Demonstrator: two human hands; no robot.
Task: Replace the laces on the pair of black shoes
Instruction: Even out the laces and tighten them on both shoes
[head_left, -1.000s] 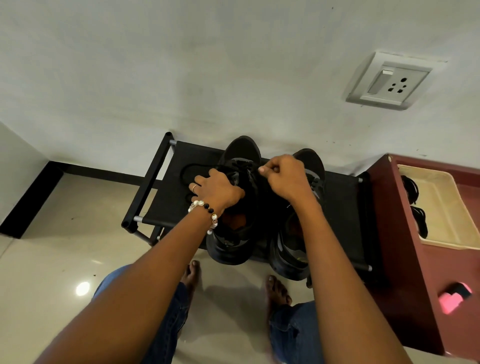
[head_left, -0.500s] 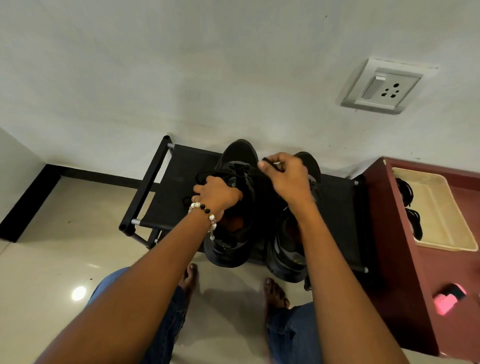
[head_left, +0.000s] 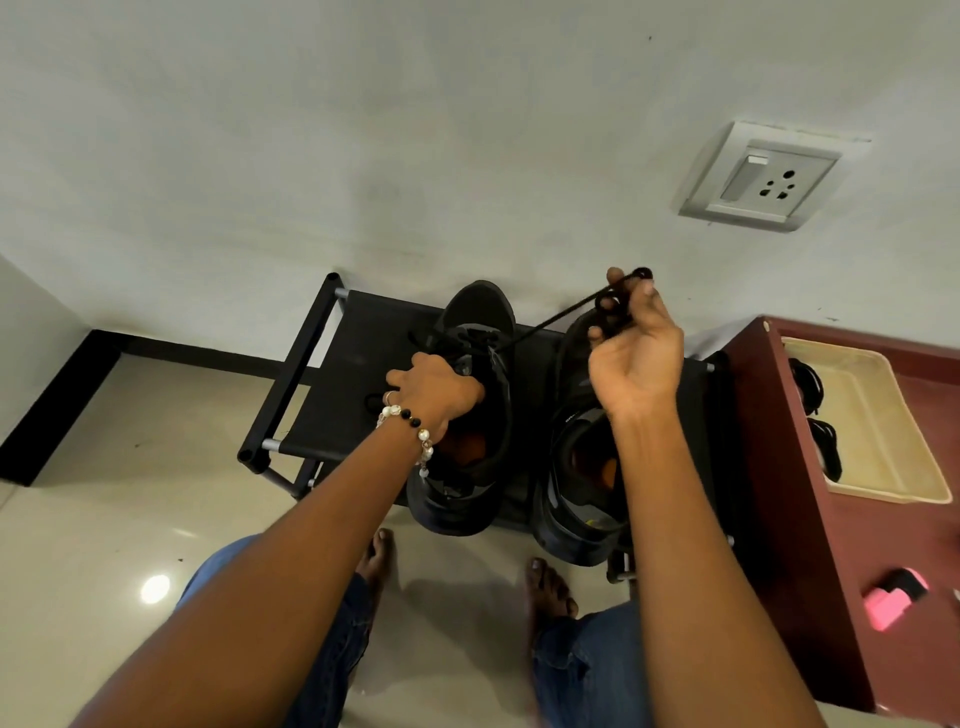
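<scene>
Two black shoes stand side by side on a low black rack (head_left: 332, 410) against the wall. My left hand (head_left: 431, 392), with a bead bracelet, grips the left shoe (head_left: 483, 317) at its tongue and opening. My right hand (head_left: 631, 348) is raised above the right shoe (head_left: 576, 499), fingers curled round a black lace (head_left: 550, 319). The lace runs taut from my fingers down to the eyelets of the left shoe. A loose lace loop (head_left: 371, 402) lies on the rack left of my left hand.
A maroon cabinet (head_left: 779, 467) stands right of the rack, holding a cream tray (head_left: 883, 415) with dark items and a pink object (head_left: 891, 605). A wall socket (head_left: 763, 176) is above. My bare feet (head_left: 545, 587) and denim-clad knees are on the glossy tiled floor.
My right hand has lifted up and to the right, pulling the black lace out taut from the left shoe. The left hand stays gripping that shoe.
</scene>
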